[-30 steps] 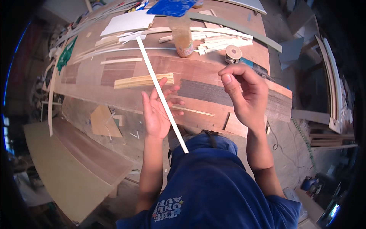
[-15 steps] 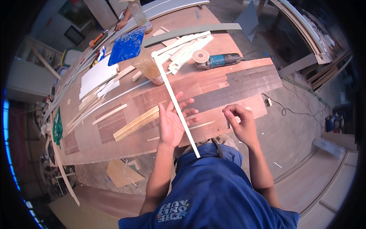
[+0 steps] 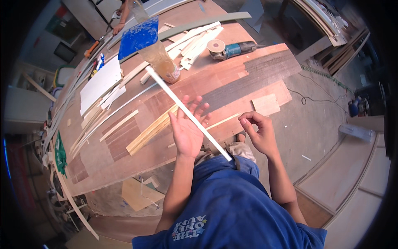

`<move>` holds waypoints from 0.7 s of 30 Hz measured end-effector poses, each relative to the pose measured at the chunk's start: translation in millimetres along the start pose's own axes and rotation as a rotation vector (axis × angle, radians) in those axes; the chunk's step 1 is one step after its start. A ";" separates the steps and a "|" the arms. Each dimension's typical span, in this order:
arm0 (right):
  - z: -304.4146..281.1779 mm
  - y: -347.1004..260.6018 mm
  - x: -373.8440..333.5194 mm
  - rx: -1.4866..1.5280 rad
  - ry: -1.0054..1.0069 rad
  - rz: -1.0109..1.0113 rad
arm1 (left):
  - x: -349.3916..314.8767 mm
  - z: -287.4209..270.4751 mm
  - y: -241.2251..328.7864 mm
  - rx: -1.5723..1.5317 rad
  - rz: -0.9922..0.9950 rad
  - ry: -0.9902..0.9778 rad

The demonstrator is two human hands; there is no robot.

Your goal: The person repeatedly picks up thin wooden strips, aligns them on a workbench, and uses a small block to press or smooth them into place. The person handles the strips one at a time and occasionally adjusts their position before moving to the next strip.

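white strip [image 3: 189, 114] slants across the left hand [image 3: 186, 136], palm up, fingers spread apart, over the near edge of the workbench [image 3: 92, 154]. right hand [image 3: 261, 133] to its right, fingers curled; cannot tell whether thumb and forefinger tips meet. angle grinder [image 3: 234, 50] lies on the workbench, beyond both hands.

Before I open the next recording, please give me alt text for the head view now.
A thin white strip lies across a person's open left hand, while the right hand is curled, nothing visible in its grip. On the table beyond are wood strips, a grinder and a container.
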State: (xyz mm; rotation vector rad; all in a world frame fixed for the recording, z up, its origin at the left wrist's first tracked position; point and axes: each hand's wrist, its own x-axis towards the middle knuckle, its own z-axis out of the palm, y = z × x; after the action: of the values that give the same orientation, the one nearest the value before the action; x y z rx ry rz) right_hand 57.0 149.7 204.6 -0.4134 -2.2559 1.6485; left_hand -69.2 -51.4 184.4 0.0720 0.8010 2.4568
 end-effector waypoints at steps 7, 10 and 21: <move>11.2 9.7 -29.1 0.036 0.087 0.125 | -7.2 -22.1 1.8 -0.023 0.114 0.134; 5.2 14.8 -38.5 0.003 0.122 0.143 | -6.0 -26.7 -1.2 -0.087 0.103 0.108; -24.5 22.1 -49.5 -0.029 0.204 0.247 | 11.4 -21.9 -20.3 -0.146 0.255 0.146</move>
State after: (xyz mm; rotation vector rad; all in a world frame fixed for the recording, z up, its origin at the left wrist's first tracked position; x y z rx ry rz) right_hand 113.2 157.0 186.5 -0.8572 -2.1474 1.6040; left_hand -73.6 -43.5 153.7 -0.0641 0.7070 2.7808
